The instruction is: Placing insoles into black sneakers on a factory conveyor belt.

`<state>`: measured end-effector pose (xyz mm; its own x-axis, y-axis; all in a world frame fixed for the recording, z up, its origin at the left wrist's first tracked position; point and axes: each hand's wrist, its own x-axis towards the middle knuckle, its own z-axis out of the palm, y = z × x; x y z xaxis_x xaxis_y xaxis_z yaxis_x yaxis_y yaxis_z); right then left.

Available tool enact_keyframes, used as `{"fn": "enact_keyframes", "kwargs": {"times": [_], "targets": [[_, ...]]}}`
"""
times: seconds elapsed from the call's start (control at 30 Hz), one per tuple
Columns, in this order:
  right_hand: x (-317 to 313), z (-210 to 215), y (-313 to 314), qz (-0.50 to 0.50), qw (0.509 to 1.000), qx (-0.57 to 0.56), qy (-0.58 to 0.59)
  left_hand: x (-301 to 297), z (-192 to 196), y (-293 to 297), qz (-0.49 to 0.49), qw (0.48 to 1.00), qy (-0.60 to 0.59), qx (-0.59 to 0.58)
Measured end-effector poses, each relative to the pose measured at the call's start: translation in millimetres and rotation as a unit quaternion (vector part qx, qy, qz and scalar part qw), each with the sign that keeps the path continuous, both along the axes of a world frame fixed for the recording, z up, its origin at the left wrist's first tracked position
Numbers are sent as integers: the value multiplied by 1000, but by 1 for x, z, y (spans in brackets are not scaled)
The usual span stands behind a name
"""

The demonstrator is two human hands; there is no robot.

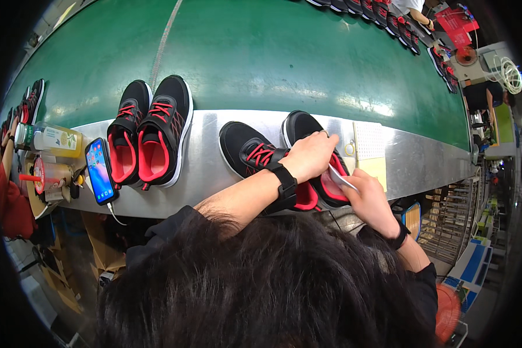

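Observation:
My left hand [312,156] grips the upper of a black sneaker [300,124] with a red lining, its fingers bent over the laces and tongue; the fingertips are partly hidden. Between the thumb and fingers of my right hand [372,200] is a thin white flat piece [342,179], whose far end reaches into the shoe's opening. I cannot make out its exact kind. The matching sneaker [246,148], with red laces, stands just left, partly under my left forearm. Farther left, another pair, a sneaker [129,107] and its mate [167,113], stands upright with toes pointing away.
A phone [101,174] on a cable, a drink bottle [55,139] and a cup with a red straw [52,174] stand left on the metal ledge [206,133]. Sticker sheets [370,139] lie right. Beyond runs a green belt [243,58] with several shoes; other people are at both sides.

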<state>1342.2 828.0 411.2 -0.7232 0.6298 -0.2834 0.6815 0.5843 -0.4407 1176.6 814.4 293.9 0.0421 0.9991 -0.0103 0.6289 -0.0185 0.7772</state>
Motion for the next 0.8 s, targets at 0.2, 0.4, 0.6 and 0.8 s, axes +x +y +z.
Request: {"fn": "enact_keyframes", "kwargs": {"times": [0.2, 0.4, 0.6, 0.8], "targets": [[3, 68, 8, -58, 993, 96, 35, -5, -15, -6, -1, 999, 4, 50], [44, -3, 7, -236, 947, -172, 134, 4, -11, 0, -19, 999, -1, 38], [46, -4, 11, -384, 821, -393, 153, 0, -13, -7, -6, 999, 2, 32], [54, -15, 15, -387, 748, -490, 226, 2, -11, -3, -5, 999, 0, 38]]}}
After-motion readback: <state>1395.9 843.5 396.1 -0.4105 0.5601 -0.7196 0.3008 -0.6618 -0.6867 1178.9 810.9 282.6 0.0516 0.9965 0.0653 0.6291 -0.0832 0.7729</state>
